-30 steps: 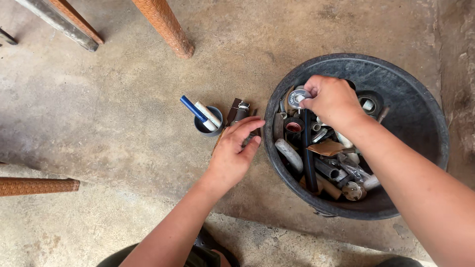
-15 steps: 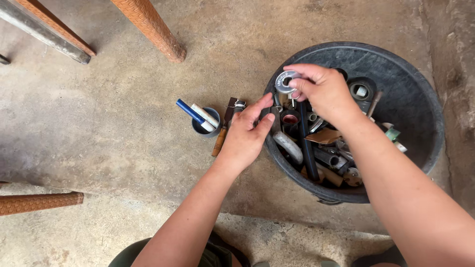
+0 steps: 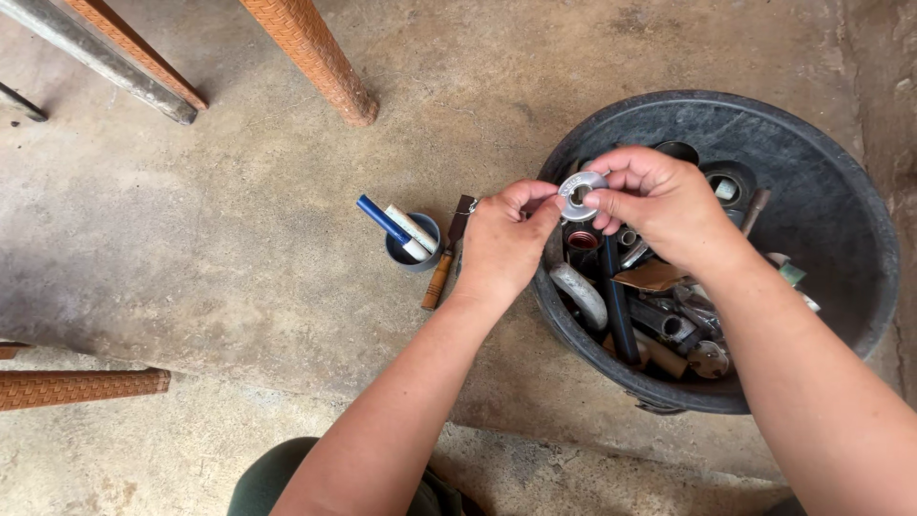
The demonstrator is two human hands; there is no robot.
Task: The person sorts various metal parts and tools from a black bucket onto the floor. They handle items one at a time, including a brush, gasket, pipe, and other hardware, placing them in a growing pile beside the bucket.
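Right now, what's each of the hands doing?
Left hand: fingertips on the white tape roll.
Right hand: pinching the same roll above the black tub.

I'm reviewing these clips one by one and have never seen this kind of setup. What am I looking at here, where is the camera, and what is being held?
There is no machine here: a person works with two bare hands, and the single camera sits on that person's head, looking down at a concrete floor. The right hand holds a small white roll, probably sealing tape, pinched in its fingers; the left hand meets it, its fingertips at the roll. Below them stands a round black tub full of pipe fittings and odd parts. Beside the tub on the floor are a small grey cup with a blue and a white stick in it and a wooden-handled tool. Woven furniture legs show along the edges.
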